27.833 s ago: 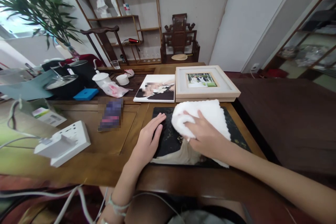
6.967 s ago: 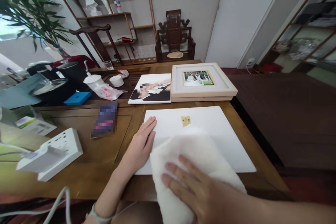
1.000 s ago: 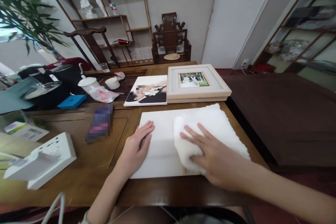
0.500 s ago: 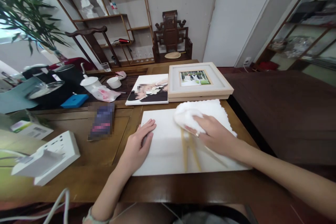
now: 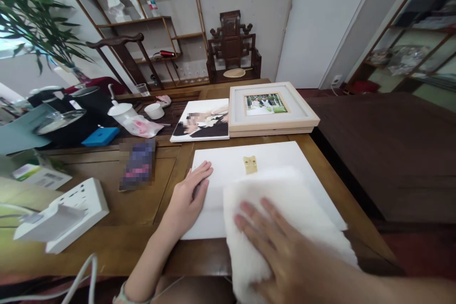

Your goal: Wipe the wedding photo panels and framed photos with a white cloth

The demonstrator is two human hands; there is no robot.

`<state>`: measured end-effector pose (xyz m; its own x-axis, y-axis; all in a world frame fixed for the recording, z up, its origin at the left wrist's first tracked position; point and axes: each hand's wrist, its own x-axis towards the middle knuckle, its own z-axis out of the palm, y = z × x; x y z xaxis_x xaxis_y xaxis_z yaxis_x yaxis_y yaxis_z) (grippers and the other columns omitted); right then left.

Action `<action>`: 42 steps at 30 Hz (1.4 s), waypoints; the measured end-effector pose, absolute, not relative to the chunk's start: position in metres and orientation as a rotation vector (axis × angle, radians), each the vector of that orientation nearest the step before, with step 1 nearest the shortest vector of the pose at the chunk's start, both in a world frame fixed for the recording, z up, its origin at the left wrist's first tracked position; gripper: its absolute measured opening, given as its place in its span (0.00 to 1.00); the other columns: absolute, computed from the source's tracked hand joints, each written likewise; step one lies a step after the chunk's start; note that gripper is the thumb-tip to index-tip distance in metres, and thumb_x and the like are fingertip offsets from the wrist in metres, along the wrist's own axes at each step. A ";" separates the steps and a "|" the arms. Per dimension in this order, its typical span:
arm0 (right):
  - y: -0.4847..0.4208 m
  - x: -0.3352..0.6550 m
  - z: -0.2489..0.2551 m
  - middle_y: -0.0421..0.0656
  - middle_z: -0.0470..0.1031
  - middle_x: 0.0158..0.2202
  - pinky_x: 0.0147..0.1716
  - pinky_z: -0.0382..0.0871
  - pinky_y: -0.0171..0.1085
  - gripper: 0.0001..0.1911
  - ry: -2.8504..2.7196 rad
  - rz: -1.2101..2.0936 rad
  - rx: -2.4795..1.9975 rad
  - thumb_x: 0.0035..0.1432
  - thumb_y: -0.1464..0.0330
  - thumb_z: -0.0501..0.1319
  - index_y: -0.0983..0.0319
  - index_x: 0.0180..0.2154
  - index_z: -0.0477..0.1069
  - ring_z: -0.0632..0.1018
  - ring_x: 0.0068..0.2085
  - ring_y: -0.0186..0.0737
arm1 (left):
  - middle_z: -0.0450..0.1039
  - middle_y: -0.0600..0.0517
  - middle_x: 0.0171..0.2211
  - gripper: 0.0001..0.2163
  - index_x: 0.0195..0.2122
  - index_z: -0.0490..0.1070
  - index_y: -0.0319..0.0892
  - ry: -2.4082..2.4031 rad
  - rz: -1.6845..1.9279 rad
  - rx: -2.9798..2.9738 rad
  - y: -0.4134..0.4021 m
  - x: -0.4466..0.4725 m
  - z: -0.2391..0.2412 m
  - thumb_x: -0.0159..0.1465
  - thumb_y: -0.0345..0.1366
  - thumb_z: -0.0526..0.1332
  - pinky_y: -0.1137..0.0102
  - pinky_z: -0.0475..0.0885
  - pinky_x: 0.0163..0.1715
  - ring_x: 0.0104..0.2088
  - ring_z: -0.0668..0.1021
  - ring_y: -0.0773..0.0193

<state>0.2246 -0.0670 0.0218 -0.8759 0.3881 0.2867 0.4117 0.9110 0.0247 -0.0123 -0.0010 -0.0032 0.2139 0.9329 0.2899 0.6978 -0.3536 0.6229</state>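
Wooden table (image 5: 149, 204): white panel (image 5: 281, 154) near front edge; left hand (image 5: 185, 199) flat, released; right hand (image 5: 285, 259) flat on cloth (image 5: 285, 192).

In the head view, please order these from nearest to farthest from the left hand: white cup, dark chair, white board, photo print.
1. white board: the left hand lies flat on its left edge.
2. photo print: just behind the board.
3. white cup: farther back, to the left.
4. dark chair: by the back wall.

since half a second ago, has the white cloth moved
Yes, the white cloth slid toward the person, away from the framed photo, to the white board's near edge.
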 end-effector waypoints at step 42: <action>-0.011 0.171 0.037 0.60 0.69 0.55 0.55 0.55 0.59 0.12 -2.925 -0.061 -0.207 0.60 0.69 0.53 0.61 0.43 0.72 0.67 0.58 0.58 | 0.59 0.43 0.63 0.26 0.63 0.57 0.34 1.482 1.078 2.004 -0.011 -0.017 0.005 0.70 0.45 0.40 0.59 0.57 0.63 0.63 0.63 0.57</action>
